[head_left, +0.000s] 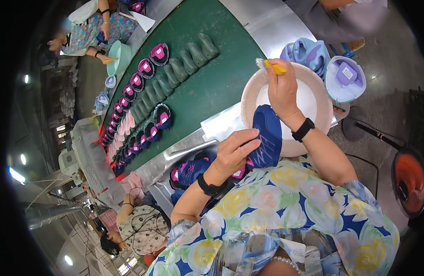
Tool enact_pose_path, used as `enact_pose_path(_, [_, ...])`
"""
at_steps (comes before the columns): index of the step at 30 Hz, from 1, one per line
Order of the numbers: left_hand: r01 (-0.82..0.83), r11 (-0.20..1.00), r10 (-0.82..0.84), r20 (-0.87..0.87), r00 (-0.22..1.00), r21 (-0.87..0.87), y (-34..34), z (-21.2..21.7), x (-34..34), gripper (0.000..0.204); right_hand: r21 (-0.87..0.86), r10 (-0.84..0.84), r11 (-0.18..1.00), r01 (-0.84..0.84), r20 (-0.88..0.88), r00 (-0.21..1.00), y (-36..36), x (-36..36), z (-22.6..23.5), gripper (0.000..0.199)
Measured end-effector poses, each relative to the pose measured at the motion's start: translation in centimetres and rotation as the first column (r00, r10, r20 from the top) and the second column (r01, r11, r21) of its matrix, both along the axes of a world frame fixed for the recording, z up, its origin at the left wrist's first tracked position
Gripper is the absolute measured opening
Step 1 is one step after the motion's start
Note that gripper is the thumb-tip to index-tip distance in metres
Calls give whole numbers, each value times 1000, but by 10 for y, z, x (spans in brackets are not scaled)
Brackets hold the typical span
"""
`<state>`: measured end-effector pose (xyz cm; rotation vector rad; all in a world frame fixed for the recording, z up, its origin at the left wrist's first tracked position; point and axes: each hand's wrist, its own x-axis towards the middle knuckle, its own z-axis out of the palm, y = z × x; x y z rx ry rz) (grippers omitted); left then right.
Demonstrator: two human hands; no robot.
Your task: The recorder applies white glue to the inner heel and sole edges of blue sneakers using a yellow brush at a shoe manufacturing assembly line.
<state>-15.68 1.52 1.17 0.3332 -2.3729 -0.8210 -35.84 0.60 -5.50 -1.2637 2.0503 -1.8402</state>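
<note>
My left hand [236,151] grips a navy blue shoe upper [268,133] with zigzag lines on its side and a pink patch near its opening. Part of the upper is hidden behind my fingers. Raised to the right of it, my right hand [284,89] holds a small brush [272,67] with a yellow handle and pale bristles pointing left. Both the upper and the brush are over a pale pink basin [323,99] with whitish contents. More navy and pink uppers [190,172] lie in a metal tray by my left wrist.
A green conveyor belt [221,87] carries rows of uppers [159,54] and grey-green sole-like pieces [178,69]. Lilac and pale blue pieces [306,53] sit beyond the basin. A round orange-faced heater or fan [408,177] stands right. Co-workers [145,225] sit at left and far left.
</note>
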Motion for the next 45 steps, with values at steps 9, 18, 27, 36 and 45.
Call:
enact_pose_path(9, [-182, 923, 270, 234, 934, -340, -28, -15, -2, 33, 33, 59, 998, -55, -117, 991, 16, 6, 7, 21])
enact_pose_path(18, [-61, 988, 86, 179, 980, -141, -2, -16, -16, 37, 80, 39, 997, -16, -302, 952, -1, 1, -10, 30])
enact_pose_path(27, [-350, 158, 434, 253, 865, 923, -53, -50, 53, 39, 8, 332, 924, -383, 482, 811, 43, -55, -10, 20])
enact_pose_path(36, [-231, -160, 154, 255, 954, 960, -58, -52, 30, 46, 46, 718, 689, -723, 91, 690, 27, -42, 31, 23])
enact_pose_path(45, [-212, 135, 517, 114, 849, 968, -42, -70, 28, 42, 340, 530, 730, -592, 264, 806, 34, -50, 23, 31])
